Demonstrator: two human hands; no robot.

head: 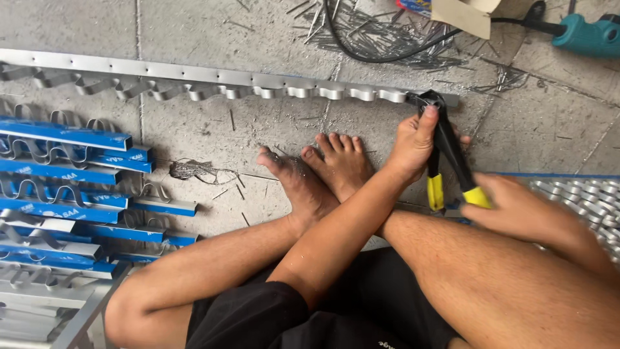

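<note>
Two hands work one black riveting tool with yellow grips (pixel 452 155) at the right end of a long metal strip (pixel 194 72) lying on the concrete floor (pixel 549 123); the tool's head sits on the strip's end, its tip hidden by the thumb; the left hand (pixel 410 142) wraps the tool's upper part, fingers clenched on it; the right hand (pixel 513 207) closes on the lower yellow grip, its fingertips hidden behind the handle; a wavy band (pixel 271 90) runs along the strip's near edge; crossed bare feet (pixel 323 171) rest just below the strip; stacked blue and silver strips (pixel 71 187) lie at the left, cut off by the frame edge; more wavy bands (pixel 581 200) show at the right, partly behind the forearm; a teal power tool (pixel 588 35) and black cable (pixel 374 48) lie at the top, only partly in view among metal shavings.
</note>
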